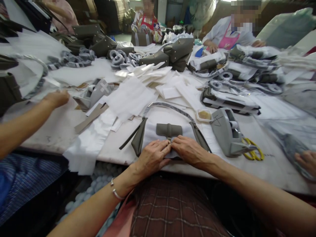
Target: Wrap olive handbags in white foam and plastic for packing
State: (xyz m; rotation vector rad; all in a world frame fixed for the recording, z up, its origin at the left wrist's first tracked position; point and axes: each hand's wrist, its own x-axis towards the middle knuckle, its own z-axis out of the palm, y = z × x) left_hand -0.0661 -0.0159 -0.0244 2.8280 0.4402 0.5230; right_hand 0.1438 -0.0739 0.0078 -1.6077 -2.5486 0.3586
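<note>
A grey-green handbag (161, 130) lies in front of me near the table's front edge, its front partly covered by white sheet. Its wrapped shoulder strap (170, 106) arches away from me. On the flap's small metal clasp (169, 140), the fingers of my left hand (154, 153) and my right hand (187, 148) meet from either side. Both hands are closed, with fingertips pressed at the clasp and the bag's lower front. The fingers hide part of the clasp. A bracelet circles my left wrist.
Right of the bag stand a grey tape dispenser (225, 131), yellow-handled scissors (254, 149) and a small plastic tub (204, 115). White foam sheets (133, 97) and another dispenser (95, 93) lie to the left. Co-workers' hands (58, 98) show at both sides; wrapped bags (230, 102) lie beyond.
</note>
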